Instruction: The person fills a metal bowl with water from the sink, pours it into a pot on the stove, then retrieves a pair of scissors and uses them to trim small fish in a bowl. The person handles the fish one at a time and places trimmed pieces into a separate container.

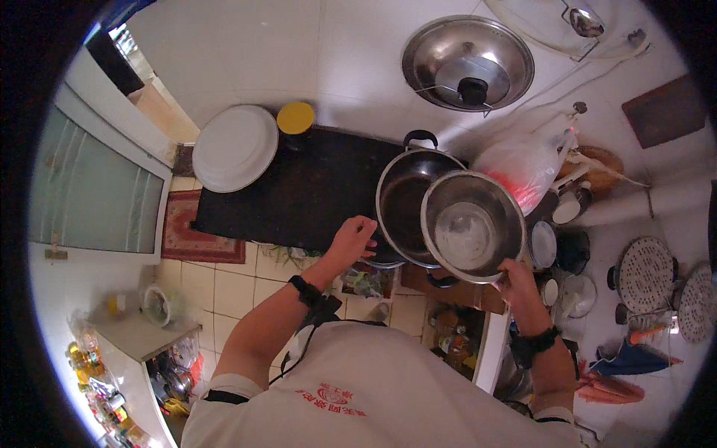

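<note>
My right hand grips the near rim of a round stainless steel basin. The basin is tilted towards me, and its flat bottom has whitish patches; whether there is liquid in it I cannot tell. It overlaps the right side of a dark two-handled pan, whose far black handle sticks up towards the wall. To the left of this pan is my left hand, held over the front edge of the black counter. Its fingers are loosely bent and apart, holding nothing.
On the counter's left end are a white plate and a yellow-lidded jar. A metal pan lid and a plastic bag hang on the wall. Cups and bowls stand at right. A frosted-glass door is on the left.
</note>
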`<state>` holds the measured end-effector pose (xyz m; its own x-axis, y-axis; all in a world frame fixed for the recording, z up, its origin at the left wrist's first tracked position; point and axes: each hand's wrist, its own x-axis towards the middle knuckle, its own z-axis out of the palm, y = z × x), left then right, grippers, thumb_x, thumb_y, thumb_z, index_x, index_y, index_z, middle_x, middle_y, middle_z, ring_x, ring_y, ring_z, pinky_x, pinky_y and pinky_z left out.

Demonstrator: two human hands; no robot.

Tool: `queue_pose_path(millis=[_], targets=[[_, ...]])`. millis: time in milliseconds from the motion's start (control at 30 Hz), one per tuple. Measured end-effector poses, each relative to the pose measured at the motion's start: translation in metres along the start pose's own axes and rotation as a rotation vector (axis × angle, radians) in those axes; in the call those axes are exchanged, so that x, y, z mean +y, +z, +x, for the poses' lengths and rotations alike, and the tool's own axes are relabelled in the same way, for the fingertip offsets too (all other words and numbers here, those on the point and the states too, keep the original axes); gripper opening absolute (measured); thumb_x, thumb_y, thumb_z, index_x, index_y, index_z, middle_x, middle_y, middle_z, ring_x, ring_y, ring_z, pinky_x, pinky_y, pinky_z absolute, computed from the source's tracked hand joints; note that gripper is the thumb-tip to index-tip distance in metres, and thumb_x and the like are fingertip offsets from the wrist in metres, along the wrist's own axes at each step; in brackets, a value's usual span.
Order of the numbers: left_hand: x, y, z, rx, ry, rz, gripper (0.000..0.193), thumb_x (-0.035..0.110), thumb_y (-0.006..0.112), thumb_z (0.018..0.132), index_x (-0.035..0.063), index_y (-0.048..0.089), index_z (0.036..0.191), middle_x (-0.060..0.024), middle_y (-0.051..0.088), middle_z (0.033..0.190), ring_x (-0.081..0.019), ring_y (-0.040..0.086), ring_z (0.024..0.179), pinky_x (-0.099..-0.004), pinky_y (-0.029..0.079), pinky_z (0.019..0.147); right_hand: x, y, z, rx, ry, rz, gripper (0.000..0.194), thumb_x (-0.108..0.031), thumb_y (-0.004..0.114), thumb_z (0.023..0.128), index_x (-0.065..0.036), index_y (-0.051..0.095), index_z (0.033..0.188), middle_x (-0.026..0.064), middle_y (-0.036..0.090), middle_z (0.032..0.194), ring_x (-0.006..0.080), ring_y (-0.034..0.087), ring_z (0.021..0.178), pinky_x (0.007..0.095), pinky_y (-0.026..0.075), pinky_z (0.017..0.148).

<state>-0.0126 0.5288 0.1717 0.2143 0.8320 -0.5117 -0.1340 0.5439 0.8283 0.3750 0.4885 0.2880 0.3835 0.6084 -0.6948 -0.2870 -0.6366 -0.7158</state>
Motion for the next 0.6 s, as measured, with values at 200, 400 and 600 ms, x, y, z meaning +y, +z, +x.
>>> queue_pose_path(millis=[200,400,600], targets=[[0.003,0.006,0.019,-0.085,-0.091,-0.015,0.027,0.033,0.056,0.1,0.0085,0.056,0.113,-0.0051,0.06,0.107,-0.0209,0.066,0.096,-0.0355,0.059,0.072,-0.003,0.01,-0.002,-0.012,-0.036,-0.031,0.02,-0.003,0.06,0.077,0.004,0.06,0.096,0.0138,0.064,0.094,0.0275,0.064,0.088,0.0452,0.055,0.077],[-0.002,0.007,0.026,-0.156,-0.019,0.023,0.026,0.029,0.056,0.1,0.0037,0.056,0.107,-0.0084,0.061,0.106,-0.0222,0.067,0.095,-0.0346,0.059,0.071,-0.009,0.017,-0.008,-0.012,0.022,-0.007,0.023,0.0,0.058,0.078,0.005,0.061,0.1,0.0152,0.065,0.1,0.0304,0.065,0.097,0.0468,0.056,0.08],[0.002,0.011,0.028,-0.103,0.018,-0.088,0.021,0.019,0.061,0.096,-0.0005,0.058,0.09,-0.0082,0.062,0.083,-0.0153,0.064,0.072,-0.0299,0.057,0.061,-0.015,0.03,-0.007,-0.008,0.003,0.005,0.03,0.006,0.052,0.078,0.007,0.053,0.108,0.0166,0.06,0.108,0.0334,0.065,0.098,0.0463,0.059,0.081]])
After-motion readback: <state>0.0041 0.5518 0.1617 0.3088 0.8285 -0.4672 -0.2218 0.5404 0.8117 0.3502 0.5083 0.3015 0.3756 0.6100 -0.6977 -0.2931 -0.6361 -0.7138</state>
